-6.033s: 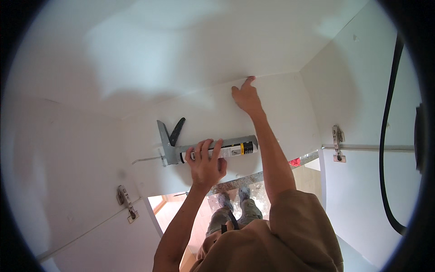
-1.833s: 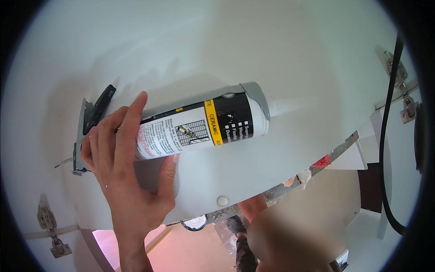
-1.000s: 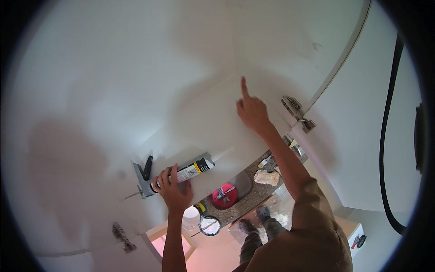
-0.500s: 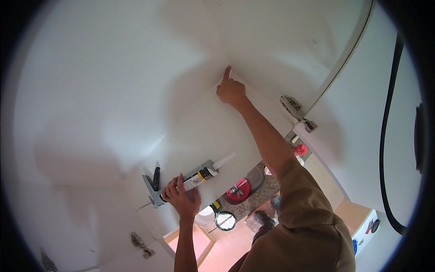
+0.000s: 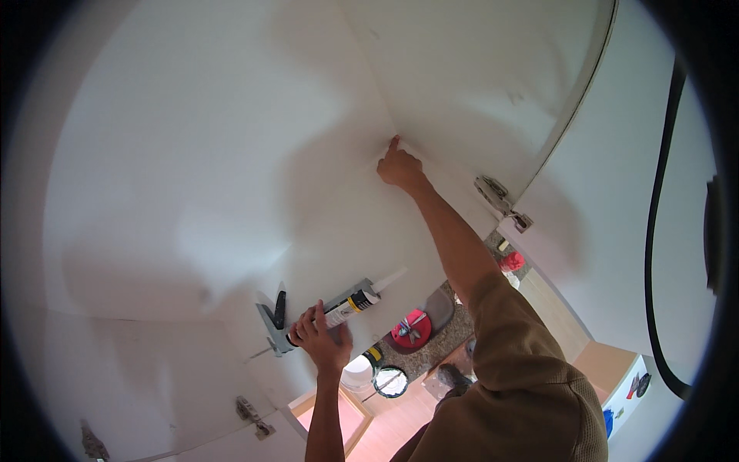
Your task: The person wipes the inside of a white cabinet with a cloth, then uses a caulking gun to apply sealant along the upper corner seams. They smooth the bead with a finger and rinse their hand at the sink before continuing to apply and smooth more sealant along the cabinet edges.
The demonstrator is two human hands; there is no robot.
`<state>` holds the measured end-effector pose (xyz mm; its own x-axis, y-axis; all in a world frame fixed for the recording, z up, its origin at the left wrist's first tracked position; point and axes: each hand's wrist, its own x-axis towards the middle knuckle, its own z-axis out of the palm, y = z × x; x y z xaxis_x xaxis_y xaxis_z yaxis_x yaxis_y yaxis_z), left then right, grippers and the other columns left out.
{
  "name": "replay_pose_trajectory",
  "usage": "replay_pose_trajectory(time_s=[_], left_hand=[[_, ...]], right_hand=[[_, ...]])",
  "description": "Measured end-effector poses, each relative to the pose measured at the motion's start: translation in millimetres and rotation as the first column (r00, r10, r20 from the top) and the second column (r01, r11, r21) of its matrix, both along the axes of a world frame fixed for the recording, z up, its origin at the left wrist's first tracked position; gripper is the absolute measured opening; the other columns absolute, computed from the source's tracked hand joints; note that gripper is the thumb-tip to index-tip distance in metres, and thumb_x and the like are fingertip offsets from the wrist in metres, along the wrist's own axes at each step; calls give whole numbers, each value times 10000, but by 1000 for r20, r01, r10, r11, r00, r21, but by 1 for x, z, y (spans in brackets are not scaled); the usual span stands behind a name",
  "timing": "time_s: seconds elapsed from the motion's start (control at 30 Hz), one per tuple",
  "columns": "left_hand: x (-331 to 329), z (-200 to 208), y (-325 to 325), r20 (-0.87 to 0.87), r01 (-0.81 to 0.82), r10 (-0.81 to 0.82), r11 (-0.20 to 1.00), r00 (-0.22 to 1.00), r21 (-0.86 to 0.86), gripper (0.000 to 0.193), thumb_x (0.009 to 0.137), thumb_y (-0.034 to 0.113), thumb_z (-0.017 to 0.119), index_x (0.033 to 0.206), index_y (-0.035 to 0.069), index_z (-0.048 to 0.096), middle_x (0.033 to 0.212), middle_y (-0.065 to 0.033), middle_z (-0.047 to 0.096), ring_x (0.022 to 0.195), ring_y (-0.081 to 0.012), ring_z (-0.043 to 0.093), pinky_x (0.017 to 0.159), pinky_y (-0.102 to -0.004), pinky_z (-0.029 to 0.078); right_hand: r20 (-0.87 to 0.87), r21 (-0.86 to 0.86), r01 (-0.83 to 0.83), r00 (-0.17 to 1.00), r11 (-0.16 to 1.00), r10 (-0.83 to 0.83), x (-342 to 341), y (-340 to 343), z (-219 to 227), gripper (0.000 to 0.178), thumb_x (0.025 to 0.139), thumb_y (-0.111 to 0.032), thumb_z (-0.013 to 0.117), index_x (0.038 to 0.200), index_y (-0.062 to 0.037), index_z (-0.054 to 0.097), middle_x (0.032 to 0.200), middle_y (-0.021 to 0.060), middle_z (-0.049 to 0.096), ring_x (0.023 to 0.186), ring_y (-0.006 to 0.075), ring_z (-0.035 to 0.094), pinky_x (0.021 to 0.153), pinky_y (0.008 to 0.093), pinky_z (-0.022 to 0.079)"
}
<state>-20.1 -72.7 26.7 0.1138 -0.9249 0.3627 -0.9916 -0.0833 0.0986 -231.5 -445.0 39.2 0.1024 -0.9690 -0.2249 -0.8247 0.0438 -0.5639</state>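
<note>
The left hand (image 5: 323,343) is wrapped around the barrel of a caulking gun (image 5: 327,312), fingers closed over the tube near its rear end. The gun sits low in the view, left of centre, held just clear of the white panel behind it. Its frame is grey metal with a dark trigger lever sticking up at the left end; the cartridge is a smooth cylinder, white with a yellow and black band, ending in a pale tapered nozzle (image 5: 389,279) that points up and to the right.

The right hand (image 5: 399,165) reaches far up on an outstretched arm in a tan knitted sleeve (image 5: 523,362). Its fingers are curled, and one fingertip presses into the seam (image 5: 369,85) where two flat, matt white panels meet at an inside corner. It holds nothing.

To the right, a metal hinge (image 5: 496,194) is fixed at the edge of a white door panel. Another hinge (image 5: 252,412) sits on the lower left panel. A black cable (image 5: 654,254) curves down the far right. Below, between the arms, lie a round red tool (image 5: 410,327) on speckled stone flooring, a white bucket (image 5: 358,373) and a round black-rimmed object (image 5: 391,381).
</note>
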Motion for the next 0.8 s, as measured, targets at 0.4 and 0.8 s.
replay_pose_trajectory(time_s=[0.4,0.8], left_hand=[[1,-2,1,-2,10,-10,1000,1000,-13,729,769,338,684,1427,87,495,1296,-158,514,1270,-345,430,1093,-583,216],[2,1,3,16,14,-15,1000,1000,18,737,803,372,677,1443,73,465,1298,-165,500,1275,-343,422,1088,-588,206]], right_hand=[[116,80,28,993,996,-37,3,-9,-12,873,985,-345,422,1570,67,-79,1309,316,599,1188,431,612,1044,494,461],[185,112,31,981,993,-52,4,-7,-13,891,981,-377,458,1585,31,-56,1370,316,552,1240,447,578,1059,533,440]])
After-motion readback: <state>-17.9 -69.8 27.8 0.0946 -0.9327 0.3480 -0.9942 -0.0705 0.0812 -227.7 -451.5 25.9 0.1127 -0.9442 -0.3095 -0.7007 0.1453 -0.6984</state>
